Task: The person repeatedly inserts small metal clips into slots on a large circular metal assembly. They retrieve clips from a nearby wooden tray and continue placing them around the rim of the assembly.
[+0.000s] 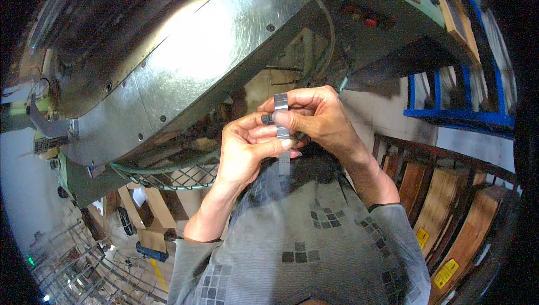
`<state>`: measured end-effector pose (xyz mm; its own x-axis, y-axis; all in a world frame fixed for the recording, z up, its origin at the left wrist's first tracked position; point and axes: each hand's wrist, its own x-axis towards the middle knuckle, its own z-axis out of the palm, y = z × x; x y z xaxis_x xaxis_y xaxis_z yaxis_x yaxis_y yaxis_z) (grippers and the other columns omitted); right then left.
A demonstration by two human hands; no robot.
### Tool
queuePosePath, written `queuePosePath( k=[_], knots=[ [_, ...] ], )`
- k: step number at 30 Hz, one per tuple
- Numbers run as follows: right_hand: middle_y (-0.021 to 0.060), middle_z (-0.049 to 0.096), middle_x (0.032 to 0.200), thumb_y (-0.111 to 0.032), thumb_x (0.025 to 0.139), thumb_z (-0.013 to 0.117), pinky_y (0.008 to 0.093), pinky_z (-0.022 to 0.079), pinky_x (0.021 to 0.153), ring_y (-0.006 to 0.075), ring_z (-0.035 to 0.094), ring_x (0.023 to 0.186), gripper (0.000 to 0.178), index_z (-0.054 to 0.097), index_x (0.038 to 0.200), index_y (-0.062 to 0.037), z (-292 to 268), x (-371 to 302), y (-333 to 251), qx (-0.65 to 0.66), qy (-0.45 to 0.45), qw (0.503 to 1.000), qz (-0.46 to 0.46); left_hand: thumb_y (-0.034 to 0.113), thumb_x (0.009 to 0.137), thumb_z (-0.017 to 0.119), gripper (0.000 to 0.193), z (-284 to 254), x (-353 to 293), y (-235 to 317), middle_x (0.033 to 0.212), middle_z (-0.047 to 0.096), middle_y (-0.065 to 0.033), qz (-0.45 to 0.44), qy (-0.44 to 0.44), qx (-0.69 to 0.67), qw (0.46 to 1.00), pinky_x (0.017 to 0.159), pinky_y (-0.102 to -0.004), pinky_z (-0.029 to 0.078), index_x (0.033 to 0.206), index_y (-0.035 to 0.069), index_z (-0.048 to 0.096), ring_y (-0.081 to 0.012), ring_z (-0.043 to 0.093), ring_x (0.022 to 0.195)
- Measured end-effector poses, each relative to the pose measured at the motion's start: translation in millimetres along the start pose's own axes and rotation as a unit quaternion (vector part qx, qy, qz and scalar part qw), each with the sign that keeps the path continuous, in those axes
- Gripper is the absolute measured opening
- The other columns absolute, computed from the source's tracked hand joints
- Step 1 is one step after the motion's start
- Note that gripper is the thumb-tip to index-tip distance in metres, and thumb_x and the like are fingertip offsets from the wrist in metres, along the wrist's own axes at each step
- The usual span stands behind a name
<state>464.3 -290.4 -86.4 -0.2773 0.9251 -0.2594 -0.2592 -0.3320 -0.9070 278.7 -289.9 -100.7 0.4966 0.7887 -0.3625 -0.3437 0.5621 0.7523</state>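
A narrow, shiny grey segmented strip (281, 101) hangs roughly upright between my hands, in front of my chest. My right hand (321, 118) pinches its upper part between thumb and fingers. Lower down, my left hand (242, 149) is closed on the same strip, its thumb pressed against the front. Below that thumb the strip's lower end (284, 165) runs down over my patterned grey shirt. A small dark piece (266, 119) sticks out by the left fingertips; its kind cannot be made out.
Beyond my hands a large machine's scratched metal panel (208, 41) slants across, with a clear hose (330, 24) looping off it. A mesh basket (179, 174) is at its lower edge. On the right are a blue rack (460, 115) and wooden boards (441, 201).
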Motion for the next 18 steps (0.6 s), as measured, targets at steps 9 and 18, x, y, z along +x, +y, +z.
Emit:
queuePosePath(
  k=[9, 18],
  knots=[
    [0.0097, 0.075, 0.099, -0.011, 0.089, 0.076, 0.0267, 0.057, 0.08, 0.0131, 0.07, 0.089, 0.023, 0.073, 0.106, 0.0036, -1.3, 2.2, 1.4, -0.029, 0.008, 1.0, -0.006, -0.007, 0.081, 0.074, 0.034, 5.2, -5.7, 5.3, 0.099, 0.074, -0.0177, -0.028, -0.006, -0.002, 1.0, 0.074, -0.0428, 0.066, 0.114, -0.005, 0.066, -0.0305, 0.075, 0.085],
    [0.0104, 0.074, 0.102, -0.013, 0.091, 0.073, 0.0269, 0.056, 0.081, 0.0138, 0.07, 0.091, 0.027, 0.072, 0.111, 0.0046, 0.7, 2.9, 2.5, -0.003, -0.009, 1.0, -0.011, -0.007, 0.08, 0.076, 0.038, 8.3, -9.3, 11.5, 0.102, 0.074, -0.0201, -0.022, 0.012, -0.01, 1.0, 0.077, -0.043, 0.065, 0.116, -0.005, 0.065, -0.031, 0.075, 0.088]
  ],
)
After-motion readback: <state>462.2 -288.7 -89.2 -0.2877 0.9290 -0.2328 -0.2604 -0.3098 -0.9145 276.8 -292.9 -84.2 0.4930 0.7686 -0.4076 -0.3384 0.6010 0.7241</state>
